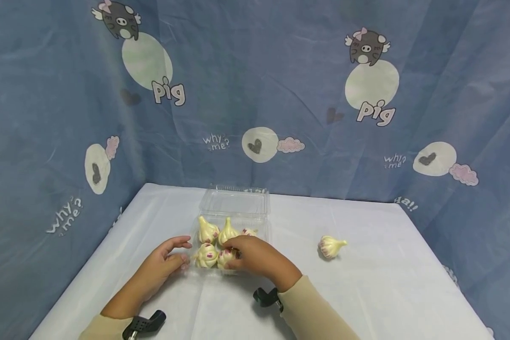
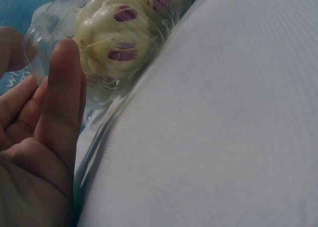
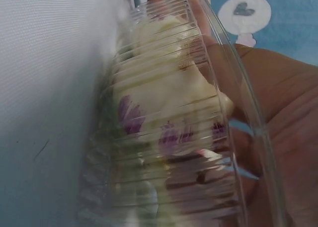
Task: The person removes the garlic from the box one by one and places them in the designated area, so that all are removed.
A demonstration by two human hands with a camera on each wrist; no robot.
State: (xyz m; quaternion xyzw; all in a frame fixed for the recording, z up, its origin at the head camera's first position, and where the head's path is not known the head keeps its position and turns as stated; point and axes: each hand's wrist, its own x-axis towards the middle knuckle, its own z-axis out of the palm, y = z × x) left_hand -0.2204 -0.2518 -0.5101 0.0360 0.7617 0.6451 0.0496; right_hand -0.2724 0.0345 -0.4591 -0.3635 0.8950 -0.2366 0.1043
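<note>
A clear plastic box (image 1: 234, 196) lies with its lid folded back on the white table, several garlic bulbs (image 1: 207, 255) inside it. My right hand (image 1: 255, 257) reaches into its front right part, fingers curled round a bulb (image 1: 225, 258); in the right wrist view that bulb (image 3: 164, 88) shows through the ribbed wall, with the hand (image 3: 283, 98) behind. My left hand (image 1: 163, 264) is at the box's left side, fingers relaxed and holding nothing. In the left wrist view, the left hand (image 2: 49, 122) is beside the box corner and a bulb (image 2: 114, 38).
One more garlic bulb (image 1: 331, 247) lies on the white table (image 1: 386, 283), to the right of the box. A blue patterned cloth (image 1: 221, 94) hangs behind the table and along its sides.
</note>
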